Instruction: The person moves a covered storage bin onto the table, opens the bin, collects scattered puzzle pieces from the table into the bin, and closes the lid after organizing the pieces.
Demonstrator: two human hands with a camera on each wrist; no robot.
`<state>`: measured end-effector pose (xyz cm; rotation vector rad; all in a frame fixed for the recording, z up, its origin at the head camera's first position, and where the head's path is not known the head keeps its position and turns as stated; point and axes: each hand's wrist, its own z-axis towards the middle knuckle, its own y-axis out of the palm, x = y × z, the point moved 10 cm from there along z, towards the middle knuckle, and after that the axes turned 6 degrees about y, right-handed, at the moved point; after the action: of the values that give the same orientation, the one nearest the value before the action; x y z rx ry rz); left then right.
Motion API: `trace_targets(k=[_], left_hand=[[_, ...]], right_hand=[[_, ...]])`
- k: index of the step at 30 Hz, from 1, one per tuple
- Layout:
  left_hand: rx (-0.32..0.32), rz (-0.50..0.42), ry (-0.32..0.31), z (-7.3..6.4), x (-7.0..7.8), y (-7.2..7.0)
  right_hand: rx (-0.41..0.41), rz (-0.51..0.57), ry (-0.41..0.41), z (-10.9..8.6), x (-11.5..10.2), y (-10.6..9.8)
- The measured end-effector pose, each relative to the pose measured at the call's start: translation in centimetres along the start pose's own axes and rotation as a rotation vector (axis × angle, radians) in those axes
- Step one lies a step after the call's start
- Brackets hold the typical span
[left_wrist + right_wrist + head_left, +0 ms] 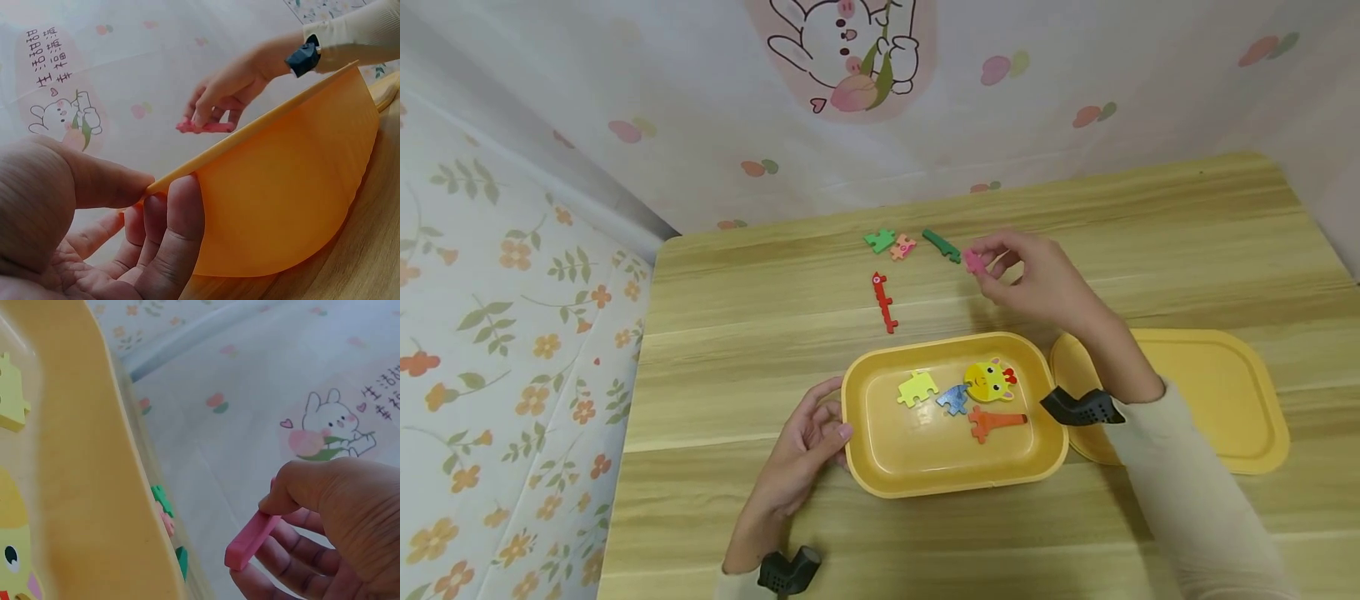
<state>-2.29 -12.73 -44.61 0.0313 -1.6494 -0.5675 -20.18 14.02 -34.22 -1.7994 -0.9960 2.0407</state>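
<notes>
Wooden table [737,333], yellow box [910,454] on top, left hand [805,442] grips the box's left edge, right hand [1030,271] pinches a pink puzzle piece [974,261] beyond the box, yellow animal face [988,382] inside it.

Homelike play corner by the look of it, wood-grain worktop [730,333], white cloth [700,108] behind with a cartoon rabbit [853,50], flower-print cloth [512,383] alongside, colourful puzzle pieces [917,388] in a yellow tray [898,446]

In head view, my L hand [796,457] is gripping at 7 o'clk, R hand [1037,273] is pinching at 3 o'clk.
</notes>
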Motion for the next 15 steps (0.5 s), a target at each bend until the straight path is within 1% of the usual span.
trace_targets(k=[2, 6, 10, 15], left_hand=[[0.004, -0.003, -0.004, 0.0, 0.0, 0.0], [-0.013, -0.002, 0.011, 0.0, 0.0, 0.0], [-0.017, -0.006, 0.014, 0.0, 0.0, 0.1], [-0.021, -0.011, 0.019, 0.1, 0.0, 0.1]], right_hand=[[0.002, 0.011, 0.020, -0.4, 0.2, 0.0], [0.017, 0.055, 0.076, -1.4, 0.6, -0.2], [0.034, 0.147, 0.116, -2.4, 0.8, -0.4], [0.001, 0.241, 0.145, -3.2, 1.2, 0.1]])
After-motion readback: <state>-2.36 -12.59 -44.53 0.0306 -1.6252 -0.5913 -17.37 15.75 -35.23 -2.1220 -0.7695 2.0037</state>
